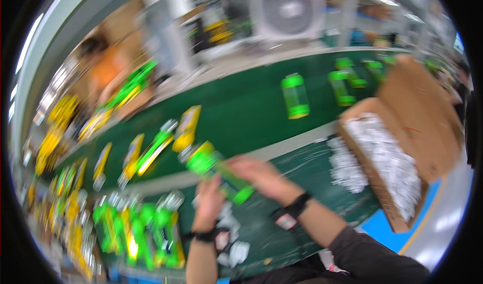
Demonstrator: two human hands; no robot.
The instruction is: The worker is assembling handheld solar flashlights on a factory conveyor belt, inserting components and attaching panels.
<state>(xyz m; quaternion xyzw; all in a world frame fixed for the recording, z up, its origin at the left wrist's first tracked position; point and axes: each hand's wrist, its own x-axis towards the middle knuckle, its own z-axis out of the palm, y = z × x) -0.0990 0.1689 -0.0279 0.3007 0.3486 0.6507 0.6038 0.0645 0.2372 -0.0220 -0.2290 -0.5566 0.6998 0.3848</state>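
Observation:
A bright green bottle-shaped item with a clear end and a dark see-through middle is tilted in front of me, its clear end up and to the left. My left hand is closed around its lower left side. From the right, my right hand grips its other side, its fingertips partly blurred. Below the item, small white pieces lie on the green table beside my left wrist. A group of similar green and yellow items stands close together left of my left hand.
Beyond the table runs a green conveyor belt bearing more green items and yellow-wrapped ones. At right stands an open cardboard box of white pieces, with a white heap beside it. A person in orange works across the belt.

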